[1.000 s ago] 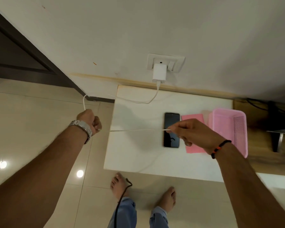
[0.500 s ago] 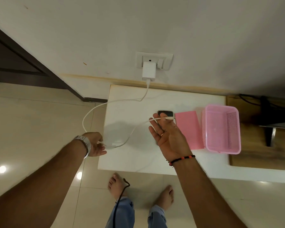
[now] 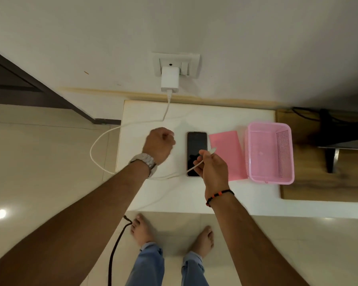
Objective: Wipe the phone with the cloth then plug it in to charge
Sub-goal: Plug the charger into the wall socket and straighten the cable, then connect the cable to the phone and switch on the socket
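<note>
Our right hand [image 3: 212, 166] pinched the white charging cable [image 3: 95, 159] near its plug end, above the phone [image 3: 196, 145], which lay face up on the white table [image 3: 215, 116] just left of the pink cloth [image 3: 227, 153]. Our left hand [image 3: 159, 143] was a fist holding nothing that we could see.

The right hand [image 3: 212, 168] pinches the white charging cable [image 3: 95, 141] near its plug, above the phone [image 3: 196, 147] on the table [image 3: 215, 116]; the left hand [image 3: 159, 142] hovers fisted.

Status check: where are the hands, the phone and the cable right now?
Right hand pinches cable near its plug, above phone. Left hand fisted, empty. Phone flat on table, unplugged. Nothing blocking.
</note>
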